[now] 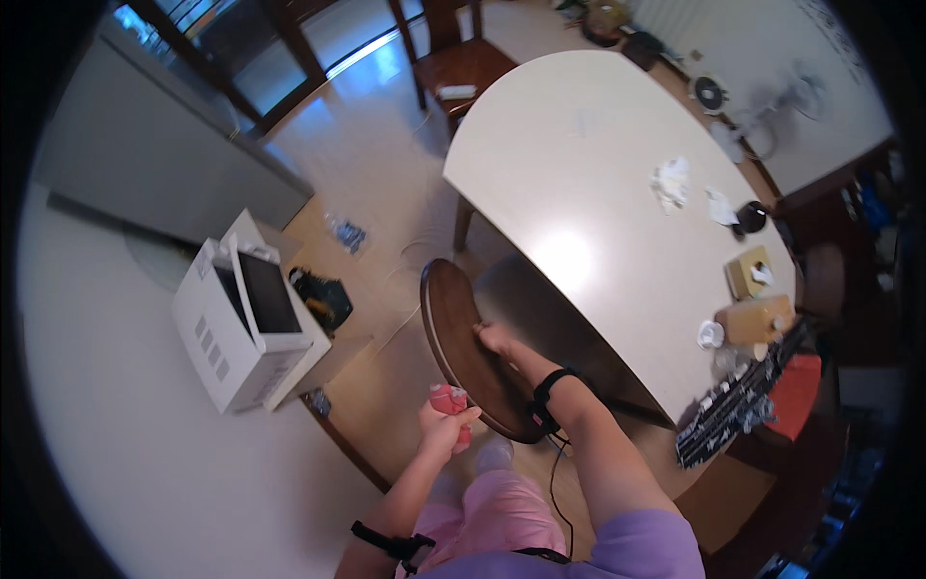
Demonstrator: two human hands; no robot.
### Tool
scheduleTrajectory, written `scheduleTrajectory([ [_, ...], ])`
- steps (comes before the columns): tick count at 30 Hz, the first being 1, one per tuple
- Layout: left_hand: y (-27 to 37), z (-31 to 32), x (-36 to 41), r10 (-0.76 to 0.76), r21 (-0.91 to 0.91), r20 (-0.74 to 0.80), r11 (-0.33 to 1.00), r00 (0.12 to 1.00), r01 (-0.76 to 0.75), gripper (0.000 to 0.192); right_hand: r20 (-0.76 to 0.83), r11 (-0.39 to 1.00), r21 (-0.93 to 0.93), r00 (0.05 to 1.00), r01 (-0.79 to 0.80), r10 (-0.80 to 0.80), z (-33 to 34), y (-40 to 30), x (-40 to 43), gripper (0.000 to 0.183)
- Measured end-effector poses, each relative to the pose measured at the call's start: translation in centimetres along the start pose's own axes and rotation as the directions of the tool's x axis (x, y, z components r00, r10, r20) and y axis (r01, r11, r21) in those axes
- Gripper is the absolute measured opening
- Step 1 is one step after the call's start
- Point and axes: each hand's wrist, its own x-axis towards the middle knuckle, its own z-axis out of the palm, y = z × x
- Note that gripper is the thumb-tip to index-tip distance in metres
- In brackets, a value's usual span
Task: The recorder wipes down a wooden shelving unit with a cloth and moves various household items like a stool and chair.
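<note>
My left hand (439, 428) is closed around a bunched pink-red cloth (448, 399) with white patches, beside the near edge of a dark brown wooden panel (456, 318) with a curved edge. My right hand (495, 337) rests at the panel's far side with its fingers curled; whether it grips the edge is too small to tell. The panel lies between me and the large pale table (600, 181), partly hidden by my right forearm. Below it shows the floor.
A white microwave (231, 326) with its door ajar stands at the left. A wooden chair (470, 65) is beyond the table. A blue-labelled plastic package (349, 235) and a dark bag (322, 298) lie on the floor. The tabletop holds a tissue box (749, 273) and an orange-brown jug (752, 320).
</note>
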Motion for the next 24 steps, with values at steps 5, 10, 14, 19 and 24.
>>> scheduleTrajectory([
  [5, -0.7, -1.2, 1.2, 0.019, -0.065, -0.004, 0.998, 1.000, -0.019, 0.038, 0.250, 0.960, 0.212, 0.939, 0.184, -0.235, -2.1, -0.5, -11.1, 0.050],
  [10, -0.4, -0.6, 0.8, 0.104, 0.057, 0.098, 0.992, 0.990, -0.110, 0.036, -0.106, 0.834, 0.535, 0.990, 0.137, -0.095, -3.2, 4.2, -27.4, 0.047],
  [14, -2.1, -1.3, 0.8, 0.023, -0.007, 0.120, 1.000, 0.992, -0.022, 0.029, -0.414, 0.635, 0.725, 0.906, 0.265, 0.094, 0.1, 10.9, -39.1, 0.040],
  [19, -3.7, 3.1, -9.2, -0.084, 0.065, 0.544, 0.996, 0.835, 0.058, 0.023, -0.409, 0.405, 0.891, 0.751, 0.206, 0.518, 6.3, 19.9, -55.3, 0.035],
  [24, -8.0, 11.1, -25.1, -0.291, 0.349, 0.888, 0.931, 0.356, -0.110, 0.022, -0.456, 0.239, 0.888, 0.681, 0.394, 0.573, 12.3, 25.1, -67.1, 0.055],
])
